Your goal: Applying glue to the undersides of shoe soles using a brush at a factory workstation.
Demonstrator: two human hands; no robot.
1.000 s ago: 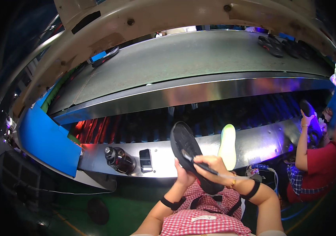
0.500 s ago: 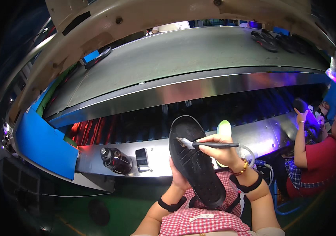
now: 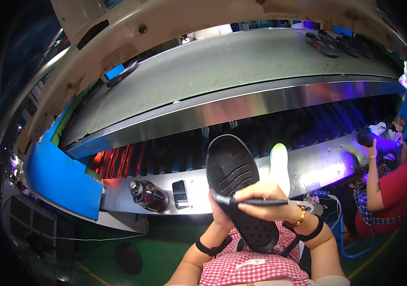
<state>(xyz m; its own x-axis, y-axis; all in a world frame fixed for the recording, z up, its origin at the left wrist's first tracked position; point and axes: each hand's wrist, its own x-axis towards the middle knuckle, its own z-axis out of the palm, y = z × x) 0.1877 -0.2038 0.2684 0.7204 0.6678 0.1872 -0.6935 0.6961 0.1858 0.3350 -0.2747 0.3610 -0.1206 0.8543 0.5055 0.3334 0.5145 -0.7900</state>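
A black shoe sole [image 3: 231,159] is held up in front of me, its grooved and dotted face toward me. My left hand [image 3: 220,215] grips it by its left edge, the fingers partly hidden behind it. In my right hand [image 3: 264,194] is a brush with a black handle [image 3: 268,202] and a flexible tube at its back end. The brush tip, smeared by motion, lies over the middle of the sole toward its left edge. Beyond my right hand, a pale white-and-green sole [image 3: 279,164] rests on the metal ledge.
On the ledge [image 3: 198,183] stand a dark bottle [image 3: 150,196] and a phone [image 3: 180,194]. Behind it run a dark roller line and a grey conveyor belt [image 3: 203,71] carrying black soles [image 3: 321,45]. At right, a person in red [image 3: 399,186] holds a dark sole. A beige beam arches overhead.
My right hand has drawn the brush down and left across the sole, from its upper part to the middle. My left hand still holds the sole. The whole view has shifted slightly.
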